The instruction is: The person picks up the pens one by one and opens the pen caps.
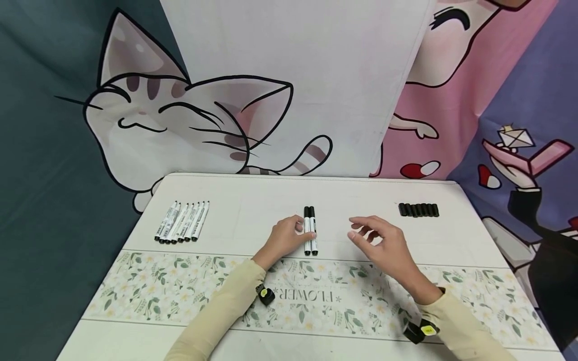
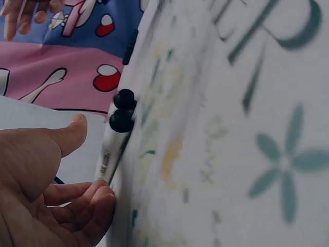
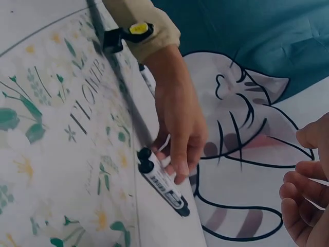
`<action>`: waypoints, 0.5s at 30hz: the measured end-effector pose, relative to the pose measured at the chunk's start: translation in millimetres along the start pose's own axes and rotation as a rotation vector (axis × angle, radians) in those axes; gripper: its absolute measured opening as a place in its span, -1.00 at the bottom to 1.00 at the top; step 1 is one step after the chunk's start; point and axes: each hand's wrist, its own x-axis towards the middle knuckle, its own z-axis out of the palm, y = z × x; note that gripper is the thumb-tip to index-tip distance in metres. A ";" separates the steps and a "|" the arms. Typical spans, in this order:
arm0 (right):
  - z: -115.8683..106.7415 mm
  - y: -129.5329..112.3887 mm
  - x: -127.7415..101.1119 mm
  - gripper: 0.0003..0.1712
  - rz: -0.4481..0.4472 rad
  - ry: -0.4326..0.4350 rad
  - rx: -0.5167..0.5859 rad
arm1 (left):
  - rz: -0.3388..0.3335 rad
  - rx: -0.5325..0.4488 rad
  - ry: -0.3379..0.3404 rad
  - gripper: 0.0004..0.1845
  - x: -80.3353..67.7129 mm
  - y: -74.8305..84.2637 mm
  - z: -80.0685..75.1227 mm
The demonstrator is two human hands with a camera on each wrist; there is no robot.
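Observation:
Two capped black-and-white markers [image 1: 307,228] lie side by side in the middle of the table, caps pointing away from me. My left hand [image 1: 285,235] is at their left side. Its fingertips are against or very near the left marker [image 2: 106,162], and the thumb reaches over the pair without closing on it. Raised to the right of the markers, my right hand [image 1: 381,243] is empty, its fingers loosely bent and thumb apart. In the right wrist view the markers [image 3: 163,185] lie beside the left hand [image 3: 180,123].
At the table's left, several uncapped white markers [image 1: 182,221] lie in a slanted row. Several black caps [image 1: 418,210] form a short row at the far right. A floral printed band [image 1: 180,291] crosses the table cover. Cartoon-printed curtains [image 1: 293,50] hang behind the table.

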 end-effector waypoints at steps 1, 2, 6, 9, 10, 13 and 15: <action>1.9 -0.6 -0.1 -0.64 -0.006 -0.009 0.006 | 0.001 0.005 -0.001 -0.34 0.3 -0.1 0.7; 3.8 -0.9 -0.3 -0.64 -0.010 -0.019 0.010 | 0.003 0.008 0.001 -0.34 0.7 -0.3 1.4; 10.7 -2.5 -0.1 -0.66 -0.009 -0.062 0.018 | -0.011 0.014 0.008 -0.32 2.4 -0.4 2.6; 15.3 -3.3 -0.1 -0.67 -0.001 -0.093 0.018 | -0.028 0.006 0.004 -0.34 2.9 -0.1 1.8; 16.7 -3.5 0.2 -0.68 0.002 -0.102 0.022 | -0.034 0.004 0.002 -0.35 3.0 0.1 1.2; 20.5 -3.1 1.2 -0.69 0.012 -0.125 0.036 | -0.046 -0.002 -0.007 -0.39 2.9 0.8 -0.5; 22.6 -2.9 2.4 -0.70 0.022 -0.138 0.046 | -0.053 0.002 -0.015 -0.42 2.8 1.6 -1.4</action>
